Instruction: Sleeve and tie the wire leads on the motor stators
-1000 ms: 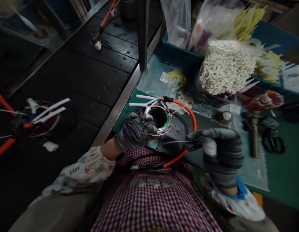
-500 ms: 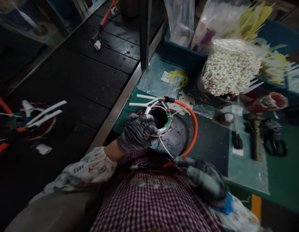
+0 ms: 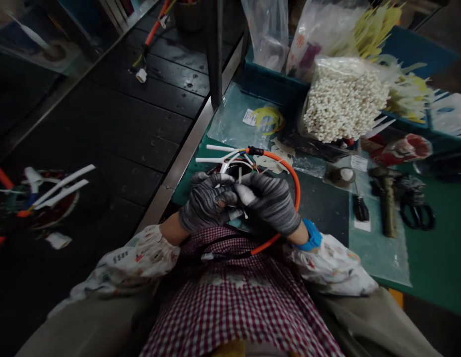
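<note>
A ring-shaped motor stator (image 3: 235,167) with copper windings stands on the bench close to my body, mostly hidden by my hands. White sleeves (image 3: 214,159) and an orange cable (image 3: 295,183) come off its far side; the cable curves round to the right and back to my apron. My left hand (image 3: 208,201), in a grey striped glove, is closed on the stator's near left rim. At the near right of the ring, my gloved right hand (image 3: 271,202) pinches a thin white tie (image 3: 246,214), whose short end hangs below the fingers.
Bench right: scissors (image 3: 418,213), a hammer (image 3: 388,203), a black-handled tool (image 3: 360,208). Behind are a bag of white tubes (image 3: 344,101), blue bins (image 3: 275,84) and yellow strips (image 3: 269,120). A metal post (image 3: 214,54) rises beyond. Another stator (image 3: 57,198) lies on the dark slats at left.
My right hand has moved up and left from above my lap to the stator, meeting my left hand. The white tie, stretched toward the lower right before, is now mostly hidden between the hands.
</note>
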{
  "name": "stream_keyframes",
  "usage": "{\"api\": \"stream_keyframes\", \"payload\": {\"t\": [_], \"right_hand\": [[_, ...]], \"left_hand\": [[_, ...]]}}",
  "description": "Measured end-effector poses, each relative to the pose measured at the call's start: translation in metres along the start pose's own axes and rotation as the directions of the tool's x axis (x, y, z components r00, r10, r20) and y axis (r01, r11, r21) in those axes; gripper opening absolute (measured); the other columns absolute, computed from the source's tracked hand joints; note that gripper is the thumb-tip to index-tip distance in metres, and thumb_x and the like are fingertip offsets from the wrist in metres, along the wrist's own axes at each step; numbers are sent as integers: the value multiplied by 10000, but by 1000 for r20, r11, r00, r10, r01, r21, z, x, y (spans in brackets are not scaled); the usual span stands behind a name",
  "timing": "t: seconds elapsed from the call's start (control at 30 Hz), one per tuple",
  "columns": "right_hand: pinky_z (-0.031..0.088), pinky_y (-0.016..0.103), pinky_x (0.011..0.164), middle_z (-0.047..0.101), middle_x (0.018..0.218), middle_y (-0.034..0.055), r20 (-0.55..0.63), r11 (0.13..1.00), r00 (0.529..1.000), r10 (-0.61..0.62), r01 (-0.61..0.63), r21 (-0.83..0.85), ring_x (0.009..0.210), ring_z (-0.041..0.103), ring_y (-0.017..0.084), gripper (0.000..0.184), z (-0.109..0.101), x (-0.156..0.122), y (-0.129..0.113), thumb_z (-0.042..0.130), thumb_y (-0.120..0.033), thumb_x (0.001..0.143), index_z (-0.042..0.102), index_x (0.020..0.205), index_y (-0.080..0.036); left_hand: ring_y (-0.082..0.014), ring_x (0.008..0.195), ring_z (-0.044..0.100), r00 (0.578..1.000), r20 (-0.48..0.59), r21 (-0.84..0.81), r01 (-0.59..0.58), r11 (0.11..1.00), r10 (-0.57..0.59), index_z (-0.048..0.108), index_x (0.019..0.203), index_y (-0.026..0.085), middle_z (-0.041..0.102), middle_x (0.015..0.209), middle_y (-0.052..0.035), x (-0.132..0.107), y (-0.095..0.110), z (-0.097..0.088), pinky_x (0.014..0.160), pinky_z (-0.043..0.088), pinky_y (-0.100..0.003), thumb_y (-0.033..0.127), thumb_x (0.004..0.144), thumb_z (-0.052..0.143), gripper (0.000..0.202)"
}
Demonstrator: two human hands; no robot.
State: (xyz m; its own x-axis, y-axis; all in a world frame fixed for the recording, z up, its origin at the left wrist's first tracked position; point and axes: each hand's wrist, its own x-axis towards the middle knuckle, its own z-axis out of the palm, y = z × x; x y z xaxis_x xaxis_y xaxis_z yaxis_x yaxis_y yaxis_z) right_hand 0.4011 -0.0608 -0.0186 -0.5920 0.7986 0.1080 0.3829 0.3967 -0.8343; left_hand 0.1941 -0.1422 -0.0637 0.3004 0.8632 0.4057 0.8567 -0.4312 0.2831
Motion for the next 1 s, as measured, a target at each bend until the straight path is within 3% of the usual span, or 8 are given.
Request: {"api": "stream_keyframes", "payload": {"t": [0.07,0.13,0.23,0.43,0.63,0.8,0.93,1.0], "right_hand": [[674,473,898,835,1013,44,-15,984,999,34,-31,177,930,782,265,220,-5,3,2,668,-435,1020,817,1059,-278],[674,464,928,839,1076,37,53,957,998,28,-42,288,998,789,261,228,-13,4,4,681,-444,1021,827,1085,-280],[672,443,895,838,1019,42,152,948,988,-16,-33,318,960,791,253,188,-22,3,6,778,-420,959,831,1042,-260],[661,391,800,832,965,36,75,948,997,-12,-13,318,870,782,220,200,-16,0,14,822,-434,931,820,1009,-249],[647,352,834,827,974,43,131,923,950,-282,231,308,876,774,200,178,-7,-13,29,766,-421,992,839,1031,-264],[635,341,789,811,968,21,75,959,994,-80,56,277,862,761,208,251,0,-37,38,810,-502,948,798,1094,-299],[645,361,844,823,947,14,235,943,964,-126,42,331,877,778,214,191,2,-37,25,744,-458,989,817,1027,-286],[653,354,803,801,884,8,211,943,967,-141,66,326,818,769,203,201,9,-26,16,700,-438,1006,806,960,-273]], "left_hand": [[-306,1219,717,999,35,8,21,1000,-22,806,1069,309,805,1201,-55,1,1,1,1071,554,-522,491,993,677,236],[-306,1225,713,999,46,14,24,1000,-25,802,1070,306,802,1210,-54,1,2,1,1071,554,-519,510,998,663,257],[-314,1209,718,999,27,21,20,1000,-21,797,1087,315,798,1220,-47,2,2,0,1087,537,-539,545,1004,630,296],[-317,1179,723,999,37,-39,25,999,-23,802,1084,316,800,1199,-44,2,-2,2,1103,526,-524,565,965,657,311],[-314,1127,736,998,-61,-86,1,996,-6,792,1040,284,814,1092,-65,4,0,3,1065,517,-515,520,979,645,285],[-342,1111,740,997,-72,-126,-4,992,-5,794,1079,311,814,1098,-57,2,-1,5,1053,487,-543,467,956,652,245],[-328,1101,745,997,-46,-190,50,981,-60,789,1057,309,814,1101,-54,1,-1,7,1070,497,-532,469,934,677,231],[-333,1113,743,996,-48,-213,69,975,-80,787,1010,308,812,1118,-52,1,1,8,1096,502,-542,486,913,702,220]]}}
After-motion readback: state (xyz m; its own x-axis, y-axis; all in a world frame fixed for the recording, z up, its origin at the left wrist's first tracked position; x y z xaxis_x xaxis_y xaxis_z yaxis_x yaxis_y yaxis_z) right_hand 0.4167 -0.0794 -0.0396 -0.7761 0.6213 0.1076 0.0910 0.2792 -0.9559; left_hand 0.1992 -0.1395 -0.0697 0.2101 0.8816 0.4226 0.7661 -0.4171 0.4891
